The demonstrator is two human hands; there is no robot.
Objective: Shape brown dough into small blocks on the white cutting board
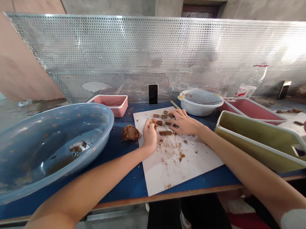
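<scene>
On a white board [196, 163] smeared with brown bits lie several short brown stick-like pieces, among them a longer brown piece [165, 133] in front of my hands. My left hand [149, 134] rests at the board's left side with its fingers curled in. Brown stuff shows at its fingertips, beside a short brown piece [159, 122]; what the fingers hold is partly hidden. My right hand [185, 123] reaches over the pieces from the right, palm down and fingers spread, covering some of them. Left of the board sits a brown lump [130, 132].
A big blue basin [101, 125] with murky water fills the left. Around the board stand a pink bin [119, 109], a phone [153, 94], a white basin [201, 108], another pink bin [259, 112] and an olive bin [253, 142]. A perforated metal screen [107, 58] closes the back.
</scene>
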